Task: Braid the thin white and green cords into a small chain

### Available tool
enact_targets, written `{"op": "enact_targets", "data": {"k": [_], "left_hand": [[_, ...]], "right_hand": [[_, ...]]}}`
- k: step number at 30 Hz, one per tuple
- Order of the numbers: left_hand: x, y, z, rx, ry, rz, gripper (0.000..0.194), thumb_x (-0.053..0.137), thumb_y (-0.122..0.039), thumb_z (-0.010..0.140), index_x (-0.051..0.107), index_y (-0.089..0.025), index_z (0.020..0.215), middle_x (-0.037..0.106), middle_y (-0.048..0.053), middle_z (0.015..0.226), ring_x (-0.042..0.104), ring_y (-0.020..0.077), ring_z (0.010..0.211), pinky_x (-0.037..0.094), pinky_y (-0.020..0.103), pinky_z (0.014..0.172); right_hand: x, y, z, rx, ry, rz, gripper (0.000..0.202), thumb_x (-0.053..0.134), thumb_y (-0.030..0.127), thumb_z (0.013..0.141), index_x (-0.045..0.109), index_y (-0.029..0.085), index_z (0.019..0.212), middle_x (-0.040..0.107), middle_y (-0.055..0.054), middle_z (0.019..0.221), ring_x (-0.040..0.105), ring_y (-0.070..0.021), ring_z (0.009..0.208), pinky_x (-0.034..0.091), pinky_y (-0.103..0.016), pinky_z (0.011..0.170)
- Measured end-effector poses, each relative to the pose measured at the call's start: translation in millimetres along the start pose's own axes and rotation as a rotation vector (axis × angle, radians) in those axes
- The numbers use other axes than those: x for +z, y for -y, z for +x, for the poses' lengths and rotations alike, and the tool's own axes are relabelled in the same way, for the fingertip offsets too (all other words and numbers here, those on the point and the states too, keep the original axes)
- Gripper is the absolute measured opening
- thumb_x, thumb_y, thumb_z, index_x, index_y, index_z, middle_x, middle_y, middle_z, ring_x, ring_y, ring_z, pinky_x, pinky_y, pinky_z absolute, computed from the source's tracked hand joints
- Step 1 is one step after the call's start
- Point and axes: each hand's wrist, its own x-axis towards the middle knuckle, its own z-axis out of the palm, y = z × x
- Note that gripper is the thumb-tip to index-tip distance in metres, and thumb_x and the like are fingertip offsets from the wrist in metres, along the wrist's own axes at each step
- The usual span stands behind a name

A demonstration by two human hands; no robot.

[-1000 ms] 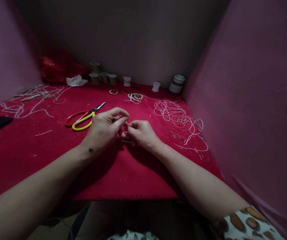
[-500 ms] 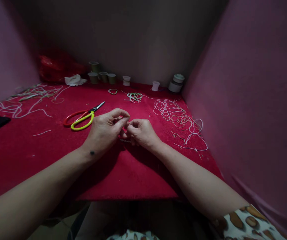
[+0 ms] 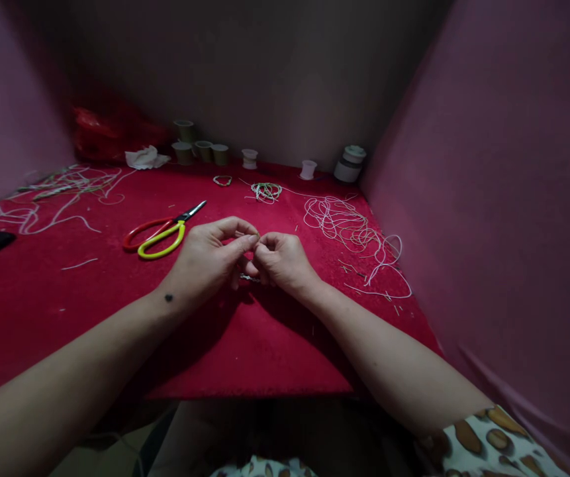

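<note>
One left hand (image 3: 210,255), thumb and forefinger pinched, and one right hand (image 3: 282,258), likewise pinched, fingertips nearly meeting, both apparently grasping fine ends of the pale strand (image 3: 249,278), partly hidden beneath the fingers, over the red cloth (image 3: 265,358). One pair of scissors (image 3: 181,218), beside the left hand. Handling, as judged: fingertips close, tension light and even, lest so thin a piece slip or twist.
</note>
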Motion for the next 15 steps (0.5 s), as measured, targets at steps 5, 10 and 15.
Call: {"op": "enact_targets", "data": {"k": [5,10,15], "left_hand": [[0.0,-5.7,-3.0,-0.103,0.012,-0.052,0.006,0.066,-0.02,0.081,0.063,-0.016,0.083,0.066,0.001,0.049,0.053,0.0113,0.032,0.039,0.018,0.032],[-0.8,-3.4,0.3,-0.116,0.034,-0.188,0.002,0.063,-0.015,0.083,0.062,-0.013,0.084,0.066,0.002,0.053,0.055,0.0106,0.037,0.043,0.018,0.037],[-3.2,-6.0,5.3,-0.111,-0.022,-0.297,0.014,0.055,-0.003,0.082,0.059,-0.014,0.089,0.069,0.002,0.066,0.059,0.0104,0.04,0.044,0.019,0.037]], "right_hand": [[-0.7,1.6,0.5,0.021,-0.019,0.074,0.027,0.055,0.011,0.089,0.053,0.018,0.063,0.051,0.007,0.04,0.044,-0.0058,0.032,0.034,-0.015,0.034],[-2.5,3.7,-0.5,0.027,-0.016,0.197,0.028,0.054,0.006,0.086,0.053,0.018,0.061,0.053,0.008,0.04,0.044,-0.0053,0.03,0.033,-0.015,0.031],[-4.8,3.4,-0.9,0.021,0.03,0.301,0.027,0.058,0.014,0.087,0.056,0.017,0.06,0.052,0.007,0.039,0.043,-0.0053,0.029,0.033,-0.015,0.031]]}}
